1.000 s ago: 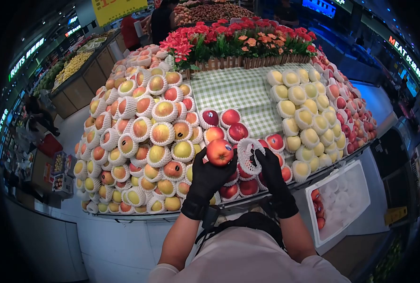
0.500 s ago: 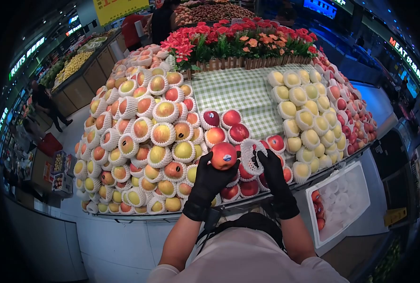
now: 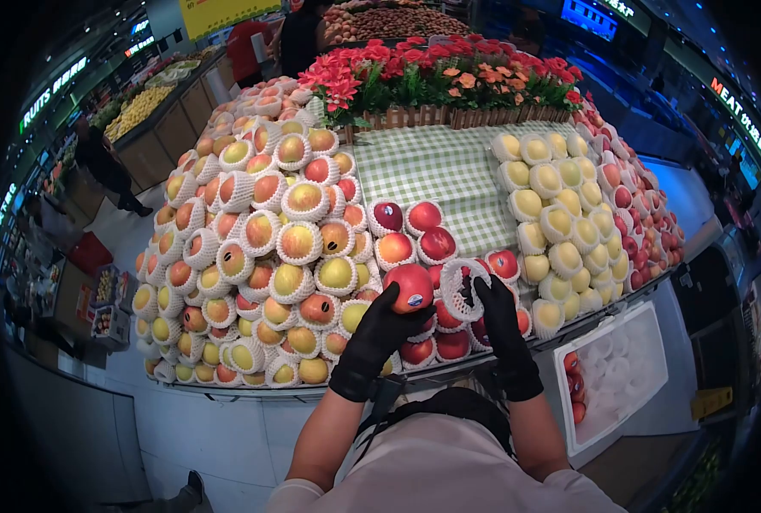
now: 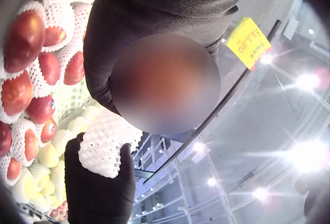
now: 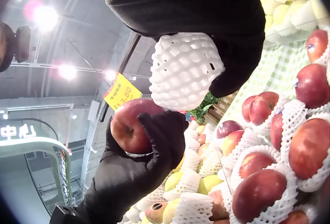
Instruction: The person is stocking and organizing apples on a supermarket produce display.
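Note:
A red apple with a blue-white sticker (image 3: 409, 288) is gripped by my black-gloved left hand (image 3: 379, 335); the right wrist view shows the same apple (image 5: 135, 126) in the fingers of my left hand (image 5: 142, 157). My gloved right hand (image 3: 505, 337) holds an empty white foam net (image 3: 462, 289) beside the apple, not touching it. In the right wrist view the net (image 5: 184, 70) lies within the curled right hand (image 5: 206, 7). The left wrist view has a blurred round patch over the held apple, and my right hand (image 4: 98, 193) pinching the net (image 4: 109, 144). Netted red apples (image 3: 416, 351) lie below.
Netted yellow-red apples (image 3: 286, 278) are piled at left, yellow fruit (image 3: 557, 222) at right. Between them lies a green checked cloth (image 3: 432, 171), with a low wooden fence (image 3: 466, 114) and red flowers behind. A white foam box (image 3: 620, 376) holding nets and red apples stands lower right.
The apple has turned in my left hand, its sticker now facing lower. The net stays in my right hand, its opening turned slightly. A leg and shoe have appeared at the lower left.

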`<state>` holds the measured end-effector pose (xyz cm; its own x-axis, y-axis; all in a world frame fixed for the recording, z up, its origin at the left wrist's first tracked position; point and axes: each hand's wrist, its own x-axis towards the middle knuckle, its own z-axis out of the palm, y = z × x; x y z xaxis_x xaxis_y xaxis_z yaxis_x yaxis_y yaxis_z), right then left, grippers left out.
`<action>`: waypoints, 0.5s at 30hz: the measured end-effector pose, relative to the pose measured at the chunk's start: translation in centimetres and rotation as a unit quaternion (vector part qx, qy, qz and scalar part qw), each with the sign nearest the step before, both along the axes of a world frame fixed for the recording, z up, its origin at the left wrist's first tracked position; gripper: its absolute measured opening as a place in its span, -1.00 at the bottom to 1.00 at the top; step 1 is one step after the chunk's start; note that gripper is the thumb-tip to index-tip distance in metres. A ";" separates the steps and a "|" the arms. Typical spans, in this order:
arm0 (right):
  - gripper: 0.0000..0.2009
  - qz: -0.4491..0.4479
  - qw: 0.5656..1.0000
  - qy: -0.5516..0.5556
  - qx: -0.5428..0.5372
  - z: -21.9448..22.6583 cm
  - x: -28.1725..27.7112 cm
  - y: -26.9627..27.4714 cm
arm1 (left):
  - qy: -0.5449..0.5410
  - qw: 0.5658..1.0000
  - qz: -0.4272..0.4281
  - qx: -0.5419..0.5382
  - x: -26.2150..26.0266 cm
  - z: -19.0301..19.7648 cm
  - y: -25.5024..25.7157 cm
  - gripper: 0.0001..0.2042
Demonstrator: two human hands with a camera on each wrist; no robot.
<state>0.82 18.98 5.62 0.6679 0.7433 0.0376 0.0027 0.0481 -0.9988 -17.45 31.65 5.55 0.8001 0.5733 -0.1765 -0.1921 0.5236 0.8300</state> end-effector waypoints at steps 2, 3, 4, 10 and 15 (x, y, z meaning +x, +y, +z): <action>-0.71 -0.003 1.000 -0.011 -0.009 0.6 -0.1 -0.2 | -0.066 0.988 -0.028 -0.137 -0.1 0.3 0.3 -0.41; -0.72 -0.009 1.000 0.002 -0.007 0.8 -0.3 -0.2 | -0.074 0.994 -0.018 -0.082 -0.5 0.6 0.2 -0.38; -0.72 -0.013 1.000 0.015 -0.004 1.1 -0.5 -0.1 | -0.082 0.996 -0.006 -0.025 -0.9 1.8 0.1 -0.36; -0.78 -0.014 0.991 -0.132 0.003 -2.2 0.8 -0.1 | -0.045 0.981 0.027 0.187 -0.8 4.6 -0.6 -0.23; -0.81 -0.019 0.979 -0.202 -0.004 -4.8 2.1 -0.3 | -0.022 0.954 0.042 0.296 -0.7 4.1 -0.5 -0.17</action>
<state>2.91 18.71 0.81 0.6279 0.7190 0.2978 0.3989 0.0313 -0.9165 -18.10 31.16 9.60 0.7466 0.6242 0.2300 -0.2539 -0.0521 0.9658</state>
